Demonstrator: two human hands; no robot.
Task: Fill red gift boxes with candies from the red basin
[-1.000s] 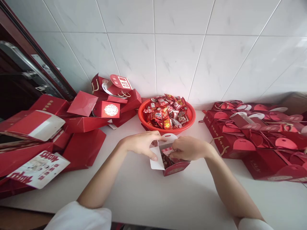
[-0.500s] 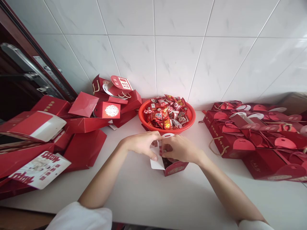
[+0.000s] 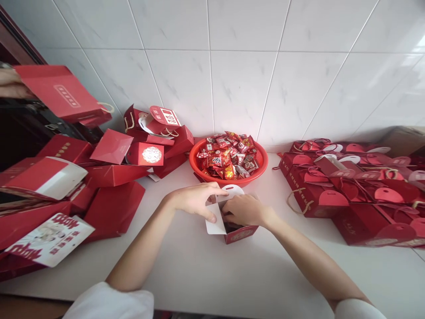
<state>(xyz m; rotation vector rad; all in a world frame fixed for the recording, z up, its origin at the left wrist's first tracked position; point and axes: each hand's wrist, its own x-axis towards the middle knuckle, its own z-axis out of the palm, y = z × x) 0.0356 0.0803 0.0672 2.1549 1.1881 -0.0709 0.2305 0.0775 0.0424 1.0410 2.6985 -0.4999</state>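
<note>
While your spread left hand (image 3: 195, 199) steadies the open box (image 3: 241, 235), your right hand (image 3: 247, 209) now dips inside, its grip hidden. Another person's hand (image 3: 11, 84) has brought a carton (image 3: 61, 94) in, far left.

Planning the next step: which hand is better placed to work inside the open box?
Likely the right hand: it reaches into the box, while the left hand is at the white flap.

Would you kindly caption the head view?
Right hand inside a small open red cardboard box, left hand at its white flap.
</note>
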